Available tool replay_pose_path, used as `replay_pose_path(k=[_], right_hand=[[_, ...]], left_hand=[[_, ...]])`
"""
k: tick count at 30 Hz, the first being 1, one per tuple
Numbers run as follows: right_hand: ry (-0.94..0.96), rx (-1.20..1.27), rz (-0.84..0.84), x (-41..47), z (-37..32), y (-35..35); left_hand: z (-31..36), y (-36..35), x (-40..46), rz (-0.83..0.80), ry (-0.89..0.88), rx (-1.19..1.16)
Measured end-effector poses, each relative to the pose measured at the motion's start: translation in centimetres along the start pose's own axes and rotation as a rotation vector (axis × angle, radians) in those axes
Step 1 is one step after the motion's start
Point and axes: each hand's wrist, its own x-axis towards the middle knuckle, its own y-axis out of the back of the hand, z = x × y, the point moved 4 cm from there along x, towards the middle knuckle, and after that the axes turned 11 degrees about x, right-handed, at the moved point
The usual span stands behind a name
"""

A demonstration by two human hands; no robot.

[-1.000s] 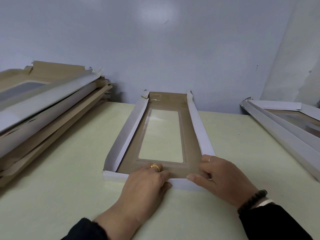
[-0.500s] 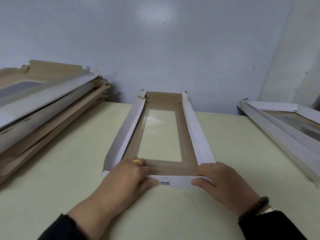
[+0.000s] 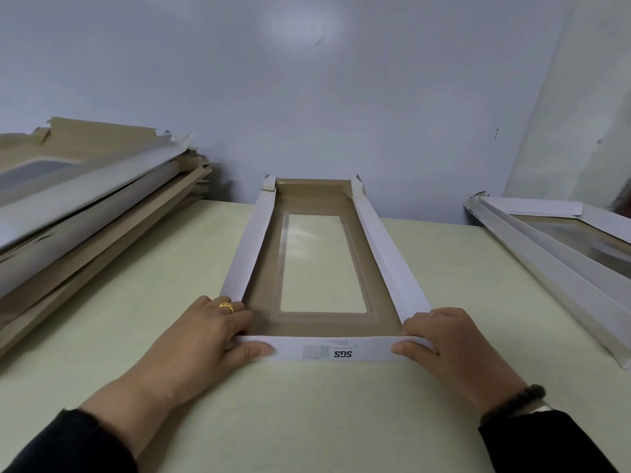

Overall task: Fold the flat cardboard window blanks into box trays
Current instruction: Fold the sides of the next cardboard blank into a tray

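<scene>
While the tray blank (image 3: pixel 321 264) runs lengthwise toward the frame's top, left hand (image 3: pixel 208 339) and right hand (image 3: pixel 450 346) pinch opposite ends of its near flap (image 3: pixel 333 349), seemingly mid-fold, equally close.

Stack of flat blanks (image 3: pixel 85 213) at left: cut off by the left edge, full extent not visible; count of sheets cannot be told.

Folded trays (image 3: pixel 560 247) at right: run out past the right edge; far ends unseen.

Left hand (image 3: pixel 205 339): fingertips hidden behind the near wall (image 3: pixel 333 349) of the tray. Right hand (image 3: pixel 447 346): same, fingertips out of sight at the near right corner.

Small print and grid on the near wall, beside "SGS": too small to read.

Both forearms cut off by the bottom edge.

Dark blurred shape (image 3: pixel 623 199) at the right edge: unidentifiable.
</scene>
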Motion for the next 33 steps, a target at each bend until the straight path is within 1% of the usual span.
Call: replay_pose_path(k=[3, 5, 8, 11, 14, 16, 17, 19, 21, 23, 24, 26, 27, 29, 32, 33], right_hand=[[-0.009, 0.006, -0.008, 0.0, -0.1, 0.0], [-0.014, 0.019, -0.014, 0.0, 0.0, -0.1], [-0.007, 0.017, -0.020, 0.0, 0.0, -0.1], [-0.015, 0.031, -0.023, 0.0, -0.2, 0.0], [-0.030, 0.031, -0.052, -0.1, -0.8, 0.0], [-0.043, 0.031, -0.074, -0.2, -1.4, -0.1], [-0.037, 0.064, -0.092, -0.3, -2.0, -0.3], [-0.015, 0.180, -0.137, -0.5, -3.7, -0.9], [-0.003, 0.365, -0.162, -0.6, -5.1, -1.3], [-0.060, 0.511, -0.126, -0.4, -4.6, -1.0], [-0.069, 0.515, -0.094, -0.5, -3.8, -0.7], [-0.003, 0.330, -0.069, -0.6, -2.5, -0.3], [0.012, 0.218, -0.075, -0.5, -2.0, -0.4], [0.028, 0.076, -0.096, -0.3, -1.8, -1.0], [0.151, -0.010, -0.022, 0.4, -4.0, -2.0], [0.207, -0.014, -0.015, 0.7, -5.1, -2.5]], left_hand=[[-0.4, -0.2, -0.1, 0.027, 0.055, -0.014], [-0.4, -0.2, -0.1, 0.047, 0.056, -0.047], [-0.5, -0.1, -0.2, 0.000, 0.097, -0.069], [-0.8, -0.3, -0.3, -0.052, 0.137, -0.033], [-0.2, -0.2, -0.2, -0.088, 0.087, -0.070], [0.0, 0.1, -0.2, -0.041, 0.043, -0.087], [-0.2, 0.2, -0.2, -0.023, 0.041, -0.072], [-1.2, 0.0, -0.4, -0.082, 0.076, -0.018], [-2.6, -0.5, -0.7, -0.119, 0.124, 0.000], [-3.8, -0.5, -0.8, -0.133, 0.196, 0.016], [-4.1, -0.3, -0.8, -0.132, 0.233, 0.027], [-3.9, 0.0, -0.8, -0.101, 0.237, 0.049], [-3.3, 0.4, -0.8, -0.078, 0.217, 0.070], [-1.1, 1.4, -0.6, -0.046, 0.151, 0.059], [4.4, 2.3, -0.2, -0.024, 0.000, -0.120], [6.2, 2.2, -0.1, -0.027, -0.055, -0.137]])
